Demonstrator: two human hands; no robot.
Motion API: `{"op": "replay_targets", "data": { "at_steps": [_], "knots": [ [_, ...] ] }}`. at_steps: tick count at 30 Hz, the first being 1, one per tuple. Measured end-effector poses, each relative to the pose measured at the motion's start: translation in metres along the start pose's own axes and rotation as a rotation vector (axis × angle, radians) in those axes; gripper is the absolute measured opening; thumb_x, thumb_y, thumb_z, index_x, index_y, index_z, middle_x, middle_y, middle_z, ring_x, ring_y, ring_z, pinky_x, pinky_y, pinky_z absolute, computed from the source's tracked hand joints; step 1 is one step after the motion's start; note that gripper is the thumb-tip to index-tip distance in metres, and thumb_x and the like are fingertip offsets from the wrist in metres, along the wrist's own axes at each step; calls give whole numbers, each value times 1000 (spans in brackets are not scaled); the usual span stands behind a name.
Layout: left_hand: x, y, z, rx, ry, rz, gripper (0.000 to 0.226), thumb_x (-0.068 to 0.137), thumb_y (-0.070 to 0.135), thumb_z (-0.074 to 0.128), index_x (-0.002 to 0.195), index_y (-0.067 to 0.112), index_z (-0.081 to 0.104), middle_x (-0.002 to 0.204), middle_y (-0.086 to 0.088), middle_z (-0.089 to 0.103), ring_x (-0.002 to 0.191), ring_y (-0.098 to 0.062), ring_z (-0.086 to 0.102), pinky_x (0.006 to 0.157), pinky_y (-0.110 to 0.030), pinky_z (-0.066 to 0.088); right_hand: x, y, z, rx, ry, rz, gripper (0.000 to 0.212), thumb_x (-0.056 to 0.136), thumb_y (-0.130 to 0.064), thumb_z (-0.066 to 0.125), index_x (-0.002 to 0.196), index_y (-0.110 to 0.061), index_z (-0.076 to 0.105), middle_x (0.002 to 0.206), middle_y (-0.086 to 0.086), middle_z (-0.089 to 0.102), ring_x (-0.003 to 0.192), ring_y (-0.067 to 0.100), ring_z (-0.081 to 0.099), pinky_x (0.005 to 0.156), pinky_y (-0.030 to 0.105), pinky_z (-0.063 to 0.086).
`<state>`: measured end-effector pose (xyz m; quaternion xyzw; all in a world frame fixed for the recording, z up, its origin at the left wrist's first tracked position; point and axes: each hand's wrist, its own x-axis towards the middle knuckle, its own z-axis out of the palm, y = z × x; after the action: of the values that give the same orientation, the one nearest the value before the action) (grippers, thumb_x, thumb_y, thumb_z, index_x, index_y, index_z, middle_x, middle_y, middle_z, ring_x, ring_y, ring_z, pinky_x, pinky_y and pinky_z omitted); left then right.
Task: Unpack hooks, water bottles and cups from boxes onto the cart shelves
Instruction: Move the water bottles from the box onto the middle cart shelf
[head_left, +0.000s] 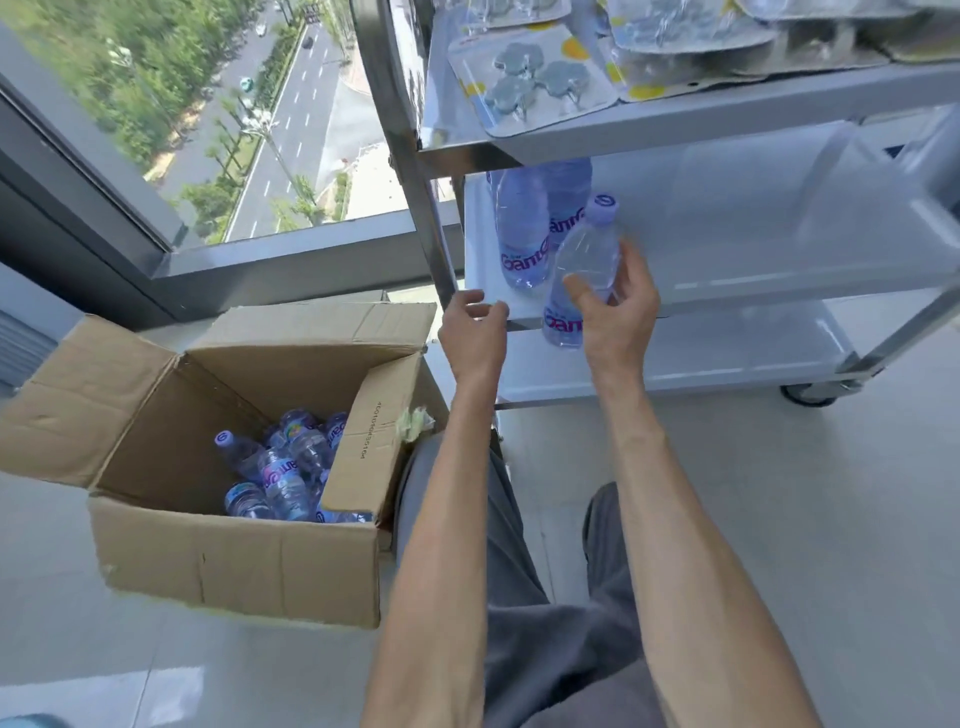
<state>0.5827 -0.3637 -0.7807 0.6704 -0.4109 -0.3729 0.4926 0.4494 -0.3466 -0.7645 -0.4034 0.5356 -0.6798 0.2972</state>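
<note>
Nearest, an open cardboard box (236, 566) on the floor holds a jumble of water bottles (283, 478) lying on their sides. The right hand (615, 312) grips a purple-capped water bottle (584, 275) at the middle shelf (753, 260) of the cart. The left hand (472, 338) hovers beside it, fingers loosely curled, holding nothing. Two bottles (524, 234) stand on that shelf. The top shelf (727, 111) carries hook packs (535, 78).

Three bottles (584, 270) out, one box (234, 561)
</note>
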Motion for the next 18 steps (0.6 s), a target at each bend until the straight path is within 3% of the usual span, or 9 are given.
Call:
{"op": "replay_targets", "data": {
  "at_steps": [3, 6, 9, 12, 15, 18],
  "knots": [
    [26, 22, 27, 40, -4, 52, 53, 85, 22, 69, 134, 15, 52, 110, 1, 63, 89, -10, 62, 62, -14, 41, 31, -3, 11, -45, 60, -11, 57, 76, -3, 78, 129, 2, 57, 124, 4, 63, 113, 17, 61, 102, 28, 47],
    [46, 31, 50, -12, -26, 64, 67, 83, 17, 73, 143, 13, 43, 114, -3, 59, 97, -17, 60, 78, -25, 48, 53, 2, 20, -107, 29, -39, 57, 76, -2, 77, 129, 3, 56, 125, 11, 64, 115, 21, 60, 99, 30, 47],
    [58, 30, 69, -42, -30, 116, 55, 84, 13, 70, 135, 12, 49, 116, -5, 66, 102, -23, 64, 88, -35, 53, 64, 11, 29, -107, 33, -46, 53, 78, -1, 75, 128, 2, 57, 120, 8, 66, 109, 17, 61, 95, 22, 47],
    [63, 20, 81, -26, -20, 153, 53, 93, 19, 63, 141, 15, 44, 126, -8, 62, 115, -24, 60, 99, -42, 49, 70, 22, 37, -83, 35, -29, 60, 81, -4, 75, 137, -4, 53, 130, -1, 59, 118, 9, 55, 98, 10, 39],
    [66, 7, 83, -52, 6, 221, 54, 94, 19, 61, 144, 15, 42, 132, -6, 60, 120, -20, 57, 103, -40, 47, 78, 36, 39, -82, 40, -8, 62, 82, -14, 76, 139, -10, 51, 131, -10, 52, 124, 8, 49, 104, 15, 37],
    [70, 1, 85, -39, 30, 267, 53, 95, 19, 61, 144, 15, 43, 132, -4, 60, 119, -17, 58, 102, -39, 48, 74, 54, 37, -169, 4, -5, 59, 77, -21, 77, 132, -16, 54, 116, -14, 56, 114, 11, 56, 97, 20, 44]
  ]
}}
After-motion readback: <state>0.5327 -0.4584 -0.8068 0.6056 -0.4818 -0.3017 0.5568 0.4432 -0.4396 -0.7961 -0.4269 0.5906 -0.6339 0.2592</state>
